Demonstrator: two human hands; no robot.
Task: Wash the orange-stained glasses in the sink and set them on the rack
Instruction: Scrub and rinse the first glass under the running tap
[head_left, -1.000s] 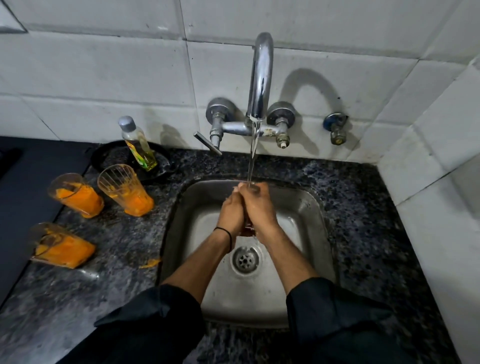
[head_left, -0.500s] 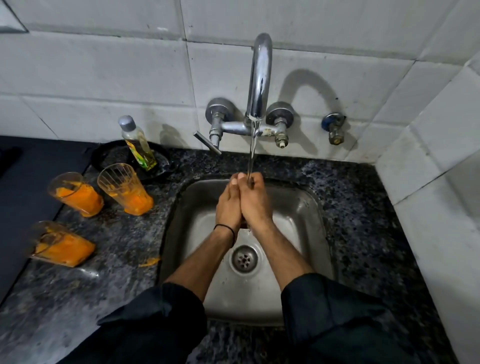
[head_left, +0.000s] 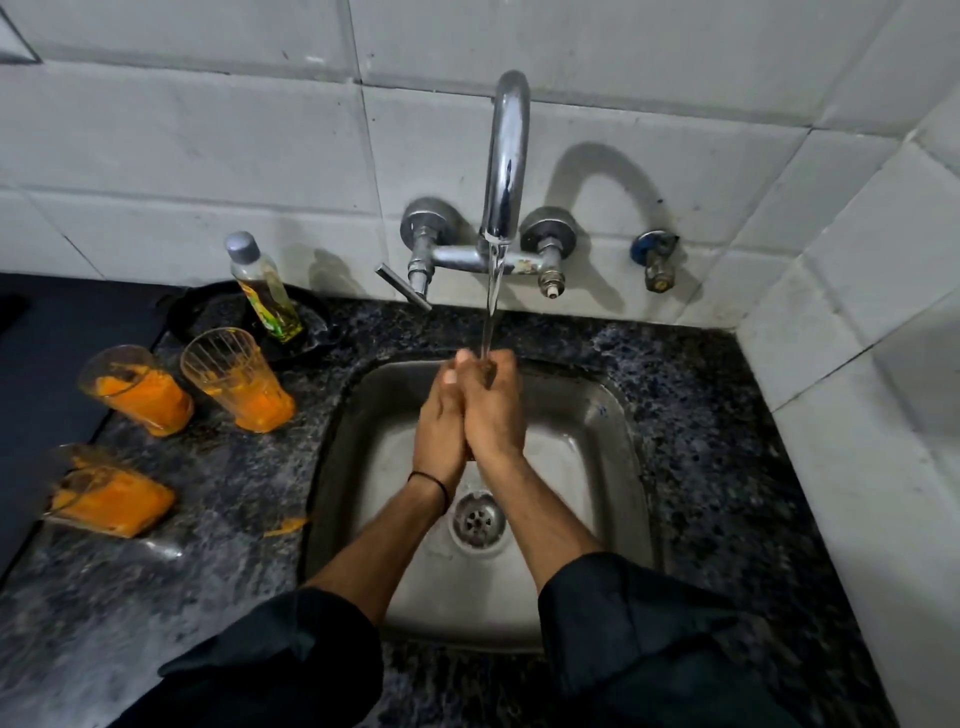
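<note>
Three orange-stained glasses stand on the dark granite counter left of the sink: one (head_left: 137, 389) at the far left, a ribbed one (head_left: 236, 382) beside it, and a third (head_left: 111, 499) nearer the front that looks tipped to the left. My left hand (head_left: 441, 415) and right hand (head_left: 493, 410) are pressed palm to palm over the steel sink (head_left: 597, 467). Their fingertips are in the water running from the tap (head_left: 506, 156). I see nothing held between them.
An oil bottle (head_left: 265, 291) stands on a black plate (head_left: 208, 312) at the back left. An orange smear (head_left: 283, 526) lies on the counter by the sink's left edge. The drain (head_left: 477, 519) sits below my wrists. White tiled walls close the back and right.
My joined hands have slid up and away from me into the water stream. Their fingers have gone from clasped to lying flat against each other. The glasses have not moved.
</note>
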